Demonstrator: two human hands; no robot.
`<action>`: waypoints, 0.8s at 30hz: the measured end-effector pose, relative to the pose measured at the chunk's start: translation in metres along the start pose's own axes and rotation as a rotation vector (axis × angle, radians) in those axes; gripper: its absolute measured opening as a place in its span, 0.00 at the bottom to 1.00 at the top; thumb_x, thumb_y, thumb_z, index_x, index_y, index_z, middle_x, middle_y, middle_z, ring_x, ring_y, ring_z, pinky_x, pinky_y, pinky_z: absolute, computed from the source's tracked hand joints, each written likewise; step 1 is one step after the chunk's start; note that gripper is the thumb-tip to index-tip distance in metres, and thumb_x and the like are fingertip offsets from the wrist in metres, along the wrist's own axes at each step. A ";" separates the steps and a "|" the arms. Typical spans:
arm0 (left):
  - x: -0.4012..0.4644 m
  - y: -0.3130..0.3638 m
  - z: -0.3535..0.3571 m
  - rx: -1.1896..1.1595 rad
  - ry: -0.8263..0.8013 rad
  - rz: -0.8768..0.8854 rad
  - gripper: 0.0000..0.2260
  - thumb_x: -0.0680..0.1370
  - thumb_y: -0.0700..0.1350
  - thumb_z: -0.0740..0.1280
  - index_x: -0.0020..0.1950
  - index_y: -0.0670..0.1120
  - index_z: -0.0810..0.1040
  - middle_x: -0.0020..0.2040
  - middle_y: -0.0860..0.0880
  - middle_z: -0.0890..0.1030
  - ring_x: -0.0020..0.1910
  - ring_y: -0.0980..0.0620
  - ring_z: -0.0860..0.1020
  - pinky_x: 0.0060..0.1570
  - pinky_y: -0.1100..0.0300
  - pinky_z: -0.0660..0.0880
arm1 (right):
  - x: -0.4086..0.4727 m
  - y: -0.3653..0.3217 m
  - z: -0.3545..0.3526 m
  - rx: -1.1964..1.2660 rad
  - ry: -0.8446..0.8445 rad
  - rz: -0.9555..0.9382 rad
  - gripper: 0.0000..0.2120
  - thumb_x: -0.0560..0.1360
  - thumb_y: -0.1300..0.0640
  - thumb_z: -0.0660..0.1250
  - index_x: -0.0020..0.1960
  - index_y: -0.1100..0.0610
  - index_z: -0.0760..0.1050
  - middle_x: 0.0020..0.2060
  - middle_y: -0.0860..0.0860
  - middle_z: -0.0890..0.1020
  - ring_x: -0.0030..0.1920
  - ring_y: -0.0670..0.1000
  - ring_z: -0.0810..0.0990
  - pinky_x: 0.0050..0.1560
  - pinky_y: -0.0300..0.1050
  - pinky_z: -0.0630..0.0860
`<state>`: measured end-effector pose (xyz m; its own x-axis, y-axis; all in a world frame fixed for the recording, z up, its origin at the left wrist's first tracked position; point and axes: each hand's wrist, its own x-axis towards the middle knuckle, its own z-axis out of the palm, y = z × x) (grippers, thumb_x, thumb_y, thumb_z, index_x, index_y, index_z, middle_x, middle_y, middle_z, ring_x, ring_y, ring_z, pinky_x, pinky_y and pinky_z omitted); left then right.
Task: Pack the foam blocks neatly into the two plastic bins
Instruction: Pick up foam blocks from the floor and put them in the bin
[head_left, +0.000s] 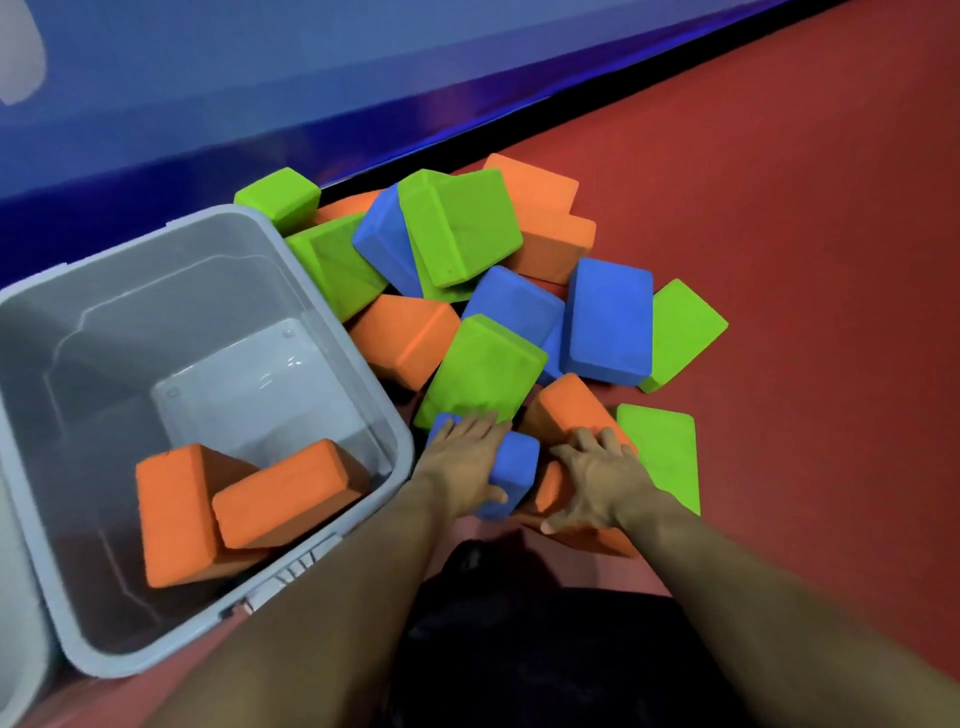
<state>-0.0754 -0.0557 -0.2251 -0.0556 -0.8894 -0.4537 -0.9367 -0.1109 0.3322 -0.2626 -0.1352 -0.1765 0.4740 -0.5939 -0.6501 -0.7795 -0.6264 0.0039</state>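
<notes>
Two orange blocks (228, 506) lie in my grey bin (363, 332) at lower left; the pile (498, 291) waits. My left hand (465, 460) grips a blue block (514, 473), my right hand (597, 480) clasps an orange block (571, 410).

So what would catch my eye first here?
The pile of blocks, orange, green and blue, heaped on the red floor right of the grey bin. The bin holds two orange blocks. Nearest you, the left hand grips a blue block; the right hand grips an orange one.
</notes>
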 end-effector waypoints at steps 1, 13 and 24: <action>0.002 0.000 0.002 0.035 -0.002 -0.008 0.45 0.72 0.58 0.74 0.82 0.49 0.53 0.82 0.48 0.54 0.80 0.47 0.53 0.77 0.44 0.52 | 0.001 0.000 0.002 -0.057 0.012 -0.011 0.52 0.58 0.25 0.73 0.77 0.44 0.63 0.70 0.50 0.66 0.70 0.59 0.63 0.70 0.57 0.63; -0.007 0.008 -0.023 0.016 0.105 -0.005 0.36 0.67 0.60 0.77 0.71 0.49 0.72 0.64 0.48 0.71 0.65 0.45 0.72 0.65 0.51 0.67 | -0.004 0.005 -0.012 -0.127 -0.023 0.022 0.48 0.58 0.26 0.74 0.68 0.53 0.70 0.70 0.52 0.68 0.69 0.58 0.65 0.68 0.58 0.63; -0.091 0.008 -0.093 -0.119 0.403 0.066 0.37 0.65 0.67 0.74 0.70 0.52 0.74 0.59 0.50 0.74 0.60 0.47 0.74 0.60 0.50 0.72 | -0.075 -0.013 -0.094 0.253 0.265 0.145 0.41 0.64 0.32 0.75 0.68 0.55 0.70 0.63 0.57 0.78 0.62 0.60 0.79 0.58 0.54 0.77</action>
<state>-0.0458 -0.0168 -0.1039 0.0476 -0.9960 -0.0760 -0.8879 -0.0770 0.4535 -0.2491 -0.1300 -0.0560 0.4150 -0.7977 -0.4376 -0.9068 -0.4018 -0.1276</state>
